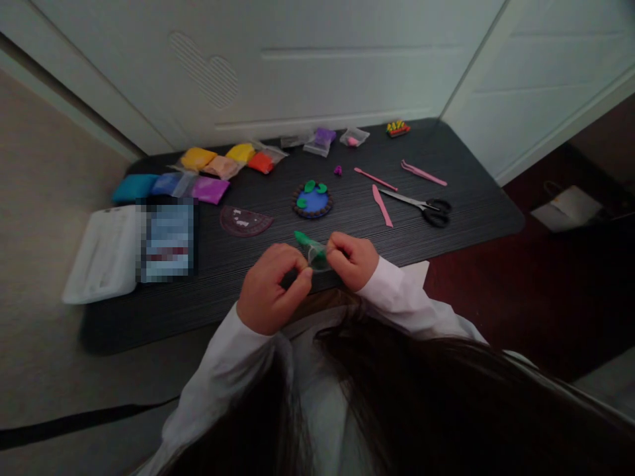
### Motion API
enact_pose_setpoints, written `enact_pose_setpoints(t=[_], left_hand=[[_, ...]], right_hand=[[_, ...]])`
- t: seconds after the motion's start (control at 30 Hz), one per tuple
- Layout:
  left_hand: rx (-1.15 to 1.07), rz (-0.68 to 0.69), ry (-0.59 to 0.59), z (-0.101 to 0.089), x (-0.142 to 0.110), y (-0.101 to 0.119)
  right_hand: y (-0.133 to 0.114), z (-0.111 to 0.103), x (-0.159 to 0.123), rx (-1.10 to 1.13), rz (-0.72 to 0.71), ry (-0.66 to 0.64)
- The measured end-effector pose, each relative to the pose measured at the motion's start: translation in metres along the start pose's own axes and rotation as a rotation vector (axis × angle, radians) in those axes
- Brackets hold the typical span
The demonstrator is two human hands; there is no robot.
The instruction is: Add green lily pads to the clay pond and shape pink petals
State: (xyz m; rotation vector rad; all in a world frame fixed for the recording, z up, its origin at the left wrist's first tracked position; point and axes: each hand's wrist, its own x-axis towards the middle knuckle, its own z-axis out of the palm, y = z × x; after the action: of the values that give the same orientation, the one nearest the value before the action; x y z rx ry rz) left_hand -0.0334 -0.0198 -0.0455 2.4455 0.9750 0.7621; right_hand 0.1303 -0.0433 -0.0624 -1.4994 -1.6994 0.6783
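Over the near edge of the dark wood-grained counter [476, 192], the left hand [274, 285] and right hand [353, 259] pinch opposite sides of a small clear plastic bag [319, 256] with bright green clay [302, 237], fingers closed on the plastic. Just beyond lies a round blue clay disc [312, 201] with a beaded brown rim. Leftward, a translucent purple half-round ruler [248, 222] bears pale markings (too small to read); farther left, a pale-blue rectangular packet [169, 231] shows a dark red band, its print pixelated.

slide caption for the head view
Left hand and right hand hold a clear bag showing green near a round blue model on a dark table.
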Motion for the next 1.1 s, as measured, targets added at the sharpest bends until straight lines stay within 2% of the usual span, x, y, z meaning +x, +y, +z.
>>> enact_pose_setpoints(t=[0.07,0.1,0.17,0.27,0.37,0.63,0.77,0.93,1.1], left_hand=[[0.065,0.074,0.095,0.005,0.001,-0.002],[0.097,0.104,0.106,0.008,0.002,-0.003],[0.131,0.138,0.052,0.015,0.003,-0.007],[0.119,0.115,0.012,0.020,0.004,-0.012],[0.062,0.072,0.002,0.016,0.004,-0.015],[-0.130,0.031,0.034,0.011,-0.001,-0.012],[-0.141,-0.052,0.117,0.013,-0.004,-0.013],[-0.141,-0.100,0.191,0.016,-0.005,-0.018],[-0.117,-0.081,0.221,0.020,-0.006,-0.017]], right_hand=[[0.001,0.000,0.001,0.058,0.002,0.000],[0.002,0.000,0.001,0.091,0.004,-0.004],[0.004,0.001,0.001,0.160,0.000,-0.031],[0.004,0.002,0.000,0.228,-0.015,-0.093],[-0.001,0.002,-0.003,0.206,-0.026,-0.138],[-0.014,-0.002,-0.008,0.045,-0.002,-0.132],[-0.007,-0.005,-0.007,0.217,0.066,-0.124],[0.006,-0.008,-0.006,0.423,0.121,0.009],[-0.005,-0.010,-0.006,0.567,0.109,0.016]])
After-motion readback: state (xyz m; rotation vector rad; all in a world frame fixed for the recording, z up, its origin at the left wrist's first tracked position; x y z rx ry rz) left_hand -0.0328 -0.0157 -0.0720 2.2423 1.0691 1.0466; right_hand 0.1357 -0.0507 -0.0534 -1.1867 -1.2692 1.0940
